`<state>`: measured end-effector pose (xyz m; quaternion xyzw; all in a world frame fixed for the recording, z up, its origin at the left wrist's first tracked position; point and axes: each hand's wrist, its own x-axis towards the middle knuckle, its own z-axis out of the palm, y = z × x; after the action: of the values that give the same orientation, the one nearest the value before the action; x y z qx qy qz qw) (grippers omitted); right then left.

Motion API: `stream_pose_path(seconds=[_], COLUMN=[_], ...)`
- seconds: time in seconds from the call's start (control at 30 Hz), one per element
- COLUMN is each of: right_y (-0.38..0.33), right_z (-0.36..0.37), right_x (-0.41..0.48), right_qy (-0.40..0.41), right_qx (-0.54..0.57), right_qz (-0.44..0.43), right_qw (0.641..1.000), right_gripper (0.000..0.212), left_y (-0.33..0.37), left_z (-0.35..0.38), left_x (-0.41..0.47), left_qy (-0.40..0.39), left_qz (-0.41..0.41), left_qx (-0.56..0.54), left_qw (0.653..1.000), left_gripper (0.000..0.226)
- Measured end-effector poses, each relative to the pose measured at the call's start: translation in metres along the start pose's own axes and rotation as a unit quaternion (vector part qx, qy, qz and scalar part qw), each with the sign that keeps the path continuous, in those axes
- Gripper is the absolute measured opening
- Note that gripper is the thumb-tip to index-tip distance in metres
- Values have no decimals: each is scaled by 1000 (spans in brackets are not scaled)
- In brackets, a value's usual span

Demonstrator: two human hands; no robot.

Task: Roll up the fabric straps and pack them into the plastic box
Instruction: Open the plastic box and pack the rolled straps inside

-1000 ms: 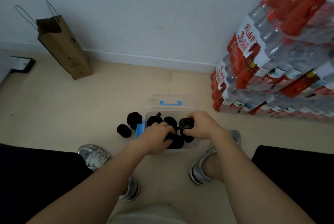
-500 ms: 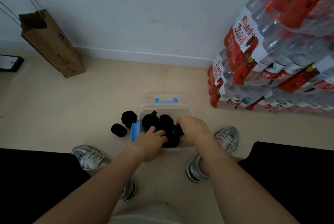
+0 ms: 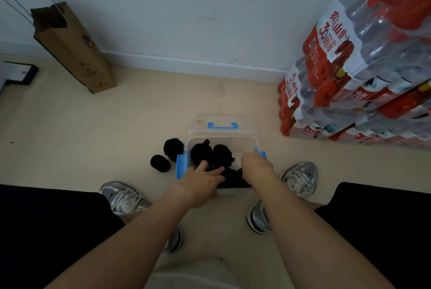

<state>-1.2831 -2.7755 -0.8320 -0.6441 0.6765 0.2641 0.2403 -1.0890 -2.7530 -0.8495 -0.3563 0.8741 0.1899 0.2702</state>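
A clear plastic box (image 3: 233, 140) with blue side clips (image 3: 180, 167) stands open on the floor between my feet. Several black rolled straps (image 3: 201, 152) lie inside it. Two more rolled straps (image 3: 159, 163) lie on the floor just left of the box. My left hand (image 3: 200, 183) rests on the rolls at the box's near side, fingers spread, holding nothing. My right hand (image 3: 255, 165) reaches down into the box's right side, over a black roll (image 3: 241, 178). The back of the hand hides its fingers.
The box's clear lid with a blue handle (image 3: 222, 125) lies just behind the box. Stacked packs of water bottles (image 3: 349, 83) fill the right side. A brown paper bag (image 3: 74, 48) leans on the wall at left. My grey shoes (image 3: 300, 178) flank the box.
My right hand has brought the rolled strap it held above the box down into the box's right side. My left hand has spread its fingers over the rolls.
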Motion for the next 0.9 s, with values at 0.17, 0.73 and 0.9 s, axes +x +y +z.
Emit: stream_pose_path(seconds=[0.17, 0.73, 0.9], right_y=[-1, 5, 3], right_z=[-2, 1, -8], right_x=[2, 0, -4], right_qy=[20, 94, 94], right_qx=[28, 262, 237], right_qz=[27, -32, -78], right_qw=[999, 960, 964], right_gripper=[38, 20, 15], left_y=[-10, -76, -75], left_z=[-4, 45, 32], left_x=[-14, -25, -28], left_qy=[206, 137, 191], left_qz=[-23, -376, -451], left_qx=[-120, -330, -297], left_qw=[971, 855, 819], left_gripper=[35, 31, 28])
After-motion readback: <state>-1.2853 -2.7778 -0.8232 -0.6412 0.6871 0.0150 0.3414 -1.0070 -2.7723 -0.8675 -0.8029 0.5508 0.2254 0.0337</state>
